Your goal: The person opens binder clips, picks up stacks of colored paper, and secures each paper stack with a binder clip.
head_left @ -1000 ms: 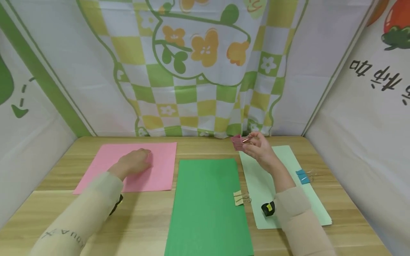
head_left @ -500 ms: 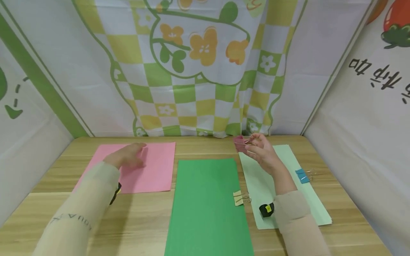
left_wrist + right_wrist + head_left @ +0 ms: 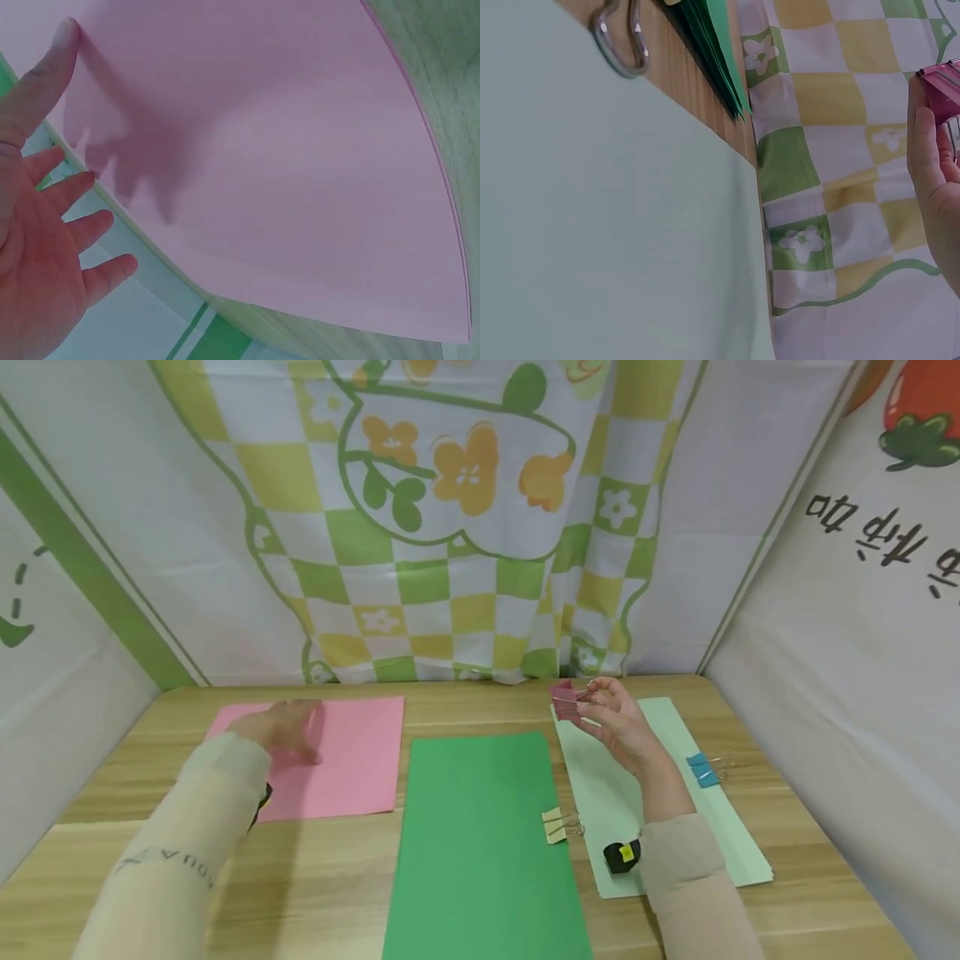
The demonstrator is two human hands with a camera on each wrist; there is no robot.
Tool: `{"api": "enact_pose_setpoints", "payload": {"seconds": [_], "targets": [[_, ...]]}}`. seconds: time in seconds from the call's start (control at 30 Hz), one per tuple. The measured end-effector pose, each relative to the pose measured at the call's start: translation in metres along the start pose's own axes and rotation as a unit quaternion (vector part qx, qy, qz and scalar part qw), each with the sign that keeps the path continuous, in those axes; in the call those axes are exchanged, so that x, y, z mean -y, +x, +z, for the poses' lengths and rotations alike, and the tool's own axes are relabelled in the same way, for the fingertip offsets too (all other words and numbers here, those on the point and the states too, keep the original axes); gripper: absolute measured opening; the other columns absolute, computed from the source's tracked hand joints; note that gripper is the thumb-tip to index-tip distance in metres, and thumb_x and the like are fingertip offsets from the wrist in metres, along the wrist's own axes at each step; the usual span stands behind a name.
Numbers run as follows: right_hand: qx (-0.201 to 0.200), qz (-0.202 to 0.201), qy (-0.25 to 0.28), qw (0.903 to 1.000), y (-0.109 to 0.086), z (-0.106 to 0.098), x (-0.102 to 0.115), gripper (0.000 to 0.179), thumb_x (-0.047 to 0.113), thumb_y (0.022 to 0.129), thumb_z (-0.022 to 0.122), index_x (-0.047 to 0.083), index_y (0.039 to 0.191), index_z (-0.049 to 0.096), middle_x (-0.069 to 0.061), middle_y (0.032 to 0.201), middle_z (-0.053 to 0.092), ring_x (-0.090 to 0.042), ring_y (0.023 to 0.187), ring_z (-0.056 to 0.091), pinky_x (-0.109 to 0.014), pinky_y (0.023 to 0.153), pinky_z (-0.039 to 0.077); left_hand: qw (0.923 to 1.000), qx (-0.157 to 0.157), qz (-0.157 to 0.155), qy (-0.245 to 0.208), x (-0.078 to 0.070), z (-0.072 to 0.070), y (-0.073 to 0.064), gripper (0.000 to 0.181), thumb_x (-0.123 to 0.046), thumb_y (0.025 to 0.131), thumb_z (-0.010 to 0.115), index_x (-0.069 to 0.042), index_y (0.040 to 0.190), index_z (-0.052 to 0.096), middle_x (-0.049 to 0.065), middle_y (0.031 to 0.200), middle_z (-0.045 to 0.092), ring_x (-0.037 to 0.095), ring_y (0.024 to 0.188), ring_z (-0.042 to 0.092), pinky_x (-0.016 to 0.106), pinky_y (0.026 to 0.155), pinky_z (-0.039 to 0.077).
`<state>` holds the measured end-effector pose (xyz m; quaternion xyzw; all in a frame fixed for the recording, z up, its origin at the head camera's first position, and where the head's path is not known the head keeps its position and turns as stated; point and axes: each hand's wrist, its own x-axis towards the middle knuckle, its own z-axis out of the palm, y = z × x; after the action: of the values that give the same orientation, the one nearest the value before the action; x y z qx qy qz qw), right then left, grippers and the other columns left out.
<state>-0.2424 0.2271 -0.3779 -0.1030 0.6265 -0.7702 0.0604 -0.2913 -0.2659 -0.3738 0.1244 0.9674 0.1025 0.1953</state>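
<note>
My right hand [image 3: 622, 722] pinches a pink binder clip [image 3: 565, 701] by its wire handles, above the far edge of the pale green paper stack [image 3: 607, 793]. In the right wrist view the same pink clip [image 3: 941, 90] shows at the right border. Over the pink paper stack [image 3: 352, 760] is my left hand [image 3: 277, 727]. Its fingers and thumb are spread and hold nothing, as the left wrist view shows; the hand [image 3: 45, 247] casts a shadow on the pink sheet [image 3: 300, 165]. Whether the thumb tip touches the sheet I cannot tell.
Between the two stacks lies a dark green paper stack [image 3: 480, 860] with a yellow binder clip [image 3: 555, 825] on its right edge. A blue binder clip [image 3: 703, 770] sits on the pale green stack's right edge. A patterned curtain [image 3: 450, 568] hangs behind the wooden table [image 3: 330, 877].
My left hand has moved left across the pink stack, and its fingers have spread. The right hand stays nearly in place with the pink clip. The view has shifted slightly.
</note>
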Motion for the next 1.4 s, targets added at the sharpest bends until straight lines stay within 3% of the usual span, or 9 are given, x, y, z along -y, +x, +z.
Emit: {"api": "enact_pose_setpoints", "payload": {"seconds": [0.13,0.3,0.43,0.6,0.97,1.1,1.27,1.4], "targets": [[0.002,-0.002,-0.002,1.0,-0.001,-0.002,0.001,0.028,-0.001,0.091,0.054,0.013,0.11,0.038,0.003,0.109,0.057,-0.007,0.101,0.063,-0.024,0.088,0.055,0.9987,0.029,-0.042,0.001,-0.003,-0.002,-0.006,0.115,-0.045,0.076,0.082,0.007,0.154,0.016,0.036,0.157,0.01,0.062,0.142,0.006,0.079,0.108,0.01],[0.003,0.004,-0.007,1.0,-0.003,-0.004,0.0,0.029,0.001,0.092,0.055,0.013,0.111,0.038,0.003,0.111,0.057,-0.007,0.103,0.061,-0.024,0.09,0.055,0.9973,0.042,-0.061,0.004,-0.003,-0.002,-0.007,0.117,-0.054,0.078,0.078,0.004,0.156,0.013,0.035,0.158,0.004,0.063,0.141,0.006,0.08,0.106,0.014],[-0.003,0.01,-0.011,0.9999,-0.005,-0.008,-0.003,0.028,0.0,0.093,0.054,0.014,0.111,0.038,0.003,0.112,0.057,-0.007,0.103,0.062,-0.024,0.09,0.054,0.9987,0.016,-0.046,0.012,0.005,0.0,-0.002,0.092,-0.039,0.088,0.072,0.002,0.154,0.023,0.037,0.156,0.009,0.065,0.138,0.014,0.08,0.104,0.02],[-0.008,0.009,-0.013,0.9998,-0.007,-0.011,-0.005,0.028,0.0,0.093,0.055,0.014,0.111,0.039,0.004,0.109,0.059,-0.007,0.101,0.062,-0.023,0.09,0.054,0.9994,-0.011,-0.017,0.027,0.011,-0.001,0.0,0.071,-0.02,0.087,0.069,0.006,0.146,0.038,0.041,0.152,0.02,0.065,0.135,0.024,0.077,0.104,0.027],[-0.031,0.007,0.026,0.9992,-0.014,-0.019,-0.008,0.029,-0.002,0.093,0.054,0.013,0.112,0.038,0.004,0.106,0.059,-0.007,0.102,0.063,-0.023,0.09,0.054,0.9991,0.009,-0.041,-0.01,0.0,-0.008,-0.006,0.082,-0.022,0.082,0.079,0.001,0.147,0.035,0.038,0.154,0.018,0.061,0.138,0.021,0.078,0.103,0.026],[-0.036,-0.004,0.035,0.9987,-0.016,-0.024,-0.007,0.027,-0.003,0.093,0.052,0.013,0.111,0.039,0.005,0.103,0.06,-0.006,0.096,0.065,-0.022,0.087,0.055,0.999,0.006,-0.043,0.007,-0.005,-0.01,-0.006,0.084,-0.022,0.081,0.08,0.003,0.147,0.035,0.039,0.152,0.021,0.061,0.138,0.02,0.078,0.103,0.025],[-0.034,-0.002,0.029,0.999,-0.018,-0.026,-0.005,0.026,-0.002,0.094,0.052,0.013,0.109,0.039,0.005,0.103,0.06,-0.006,0.095,0.066,-0.022,0.087,0.055,0.9983,0.007,-0.037,0.045,0.002,-0.004,-0.003,0.081,-0.026,0.079,0.083,0.006,0.139,0.04,0.04,0.143,0.037,0.062,0.13,0.032,0.076,0.101,0.033],[-0.036,-0.003,0.032,0.9988,-0.021,-0.027,-0.004,0.025,-0.001,0.094,0.054,0.013,0.109,0.04,0.005,0.103,0.06,-0.006,0.098,0.066,-0.022,0.088,0.055,0.9969,0.013,-0.06,0.05,0.004,-0.001,-0.005,0.092,-0.035,0.078,0.083,0.006,0.145,0.035,0.041,0.147,0.031,0.063,0.133,0.027,0.079,0.1,0.03]]}}
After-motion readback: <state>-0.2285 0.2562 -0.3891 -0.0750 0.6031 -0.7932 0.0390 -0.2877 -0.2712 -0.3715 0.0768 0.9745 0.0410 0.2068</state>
